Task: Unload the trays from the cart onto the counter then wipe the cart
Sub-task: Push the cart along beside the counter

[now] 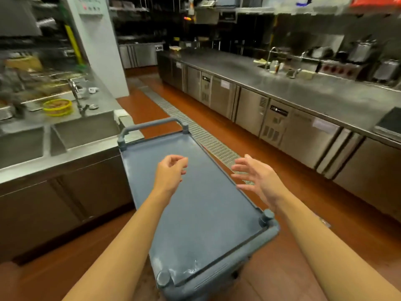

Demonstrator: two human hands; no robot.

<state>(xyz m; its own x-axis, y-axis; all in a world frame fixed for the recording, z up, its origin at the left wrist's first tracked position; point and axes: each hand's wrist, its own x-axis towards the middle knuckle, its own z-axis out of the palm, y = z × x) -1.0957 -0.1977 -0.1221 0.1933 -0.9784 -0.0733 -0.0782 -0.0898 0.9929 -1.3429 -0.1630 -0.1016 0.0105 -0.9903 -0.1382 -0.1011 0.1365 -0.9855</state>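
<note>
Both the left hand (171, 172) and right hand (256, 177) hover empty, fingers loose, above a bare, stiff plastic cart (201, 205); its smooth top looks easy to wipe.

A restaurant kitchen: a long steel desk (303, 92) over fridge cabinets (251, 111), deep steel sinks (84, 131), a floor drain grate (204, 135).
</note>
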